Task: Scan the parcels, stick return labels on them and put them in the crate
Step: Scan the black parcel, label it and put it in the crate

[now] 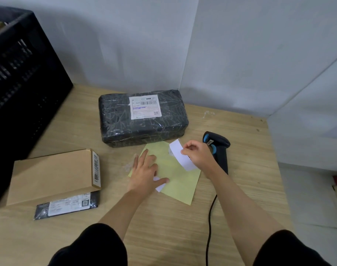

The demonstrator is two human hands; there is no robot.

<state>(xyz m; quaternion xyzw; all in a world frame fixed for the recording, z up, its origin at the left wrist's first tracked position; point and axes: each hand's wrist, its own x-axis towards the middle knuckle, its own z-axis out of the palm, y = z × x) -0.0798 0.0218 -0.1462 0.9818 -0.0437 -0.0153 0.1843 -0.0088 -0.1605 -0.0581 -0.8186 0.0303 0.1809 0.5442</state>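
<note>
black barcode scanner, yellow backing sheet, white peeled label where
black barcode scanner (221, 141): head view, top of head
yellow backing sheet (183, 182): head view, bare middle
white peeled label (183, 160): head view, its middle

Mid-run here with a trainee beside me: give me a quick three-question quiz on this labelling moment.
1. True or false: the right hand pinches a white label.
2. Which hand presses the yellow sheet flat? A left hand; B right hand; C neither.
3. How many parcels lie on the table, outside the crate?
Key: 1 true. 2 A. 3 three: big black parcel, cardboard parcel, small black parcel.
</note>
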